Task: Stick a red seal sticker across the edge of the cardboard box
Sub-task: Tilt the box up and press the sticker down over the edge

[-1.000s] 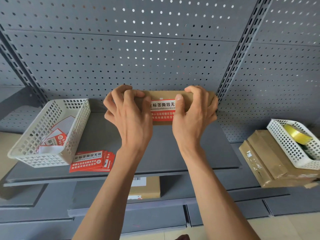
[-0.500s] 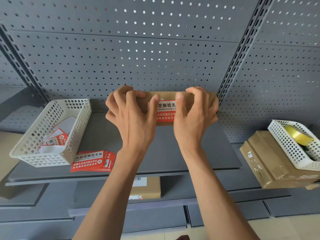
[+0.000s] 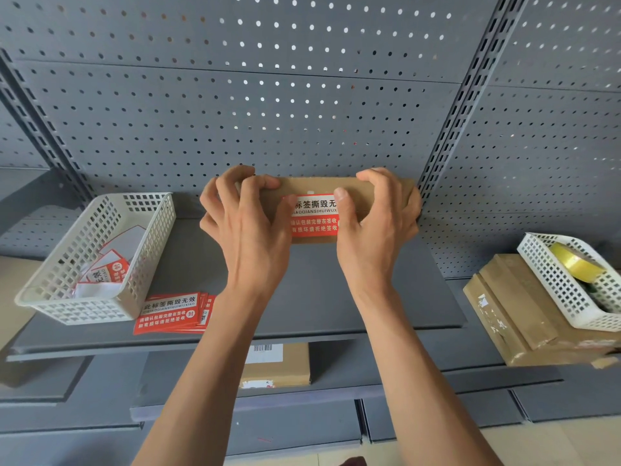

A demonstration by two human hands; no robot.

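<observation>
Head view — close, facing the shelf [image 3: 302,297].

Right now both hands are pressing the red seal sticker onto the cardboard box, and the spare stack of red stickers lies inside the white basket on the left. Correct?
Not quite. The head view shows the stack of red stickers on the shelf beside the white basket, not inside. The rest holds: left hand and right hand press the red seal sticker onto the cardboard box.

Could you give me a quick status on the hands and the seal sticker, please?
Left hand and right hand grip cardboard box, thumbs on red seal sticker. Sticker sits on box face. Nothing in the way.
</observation>
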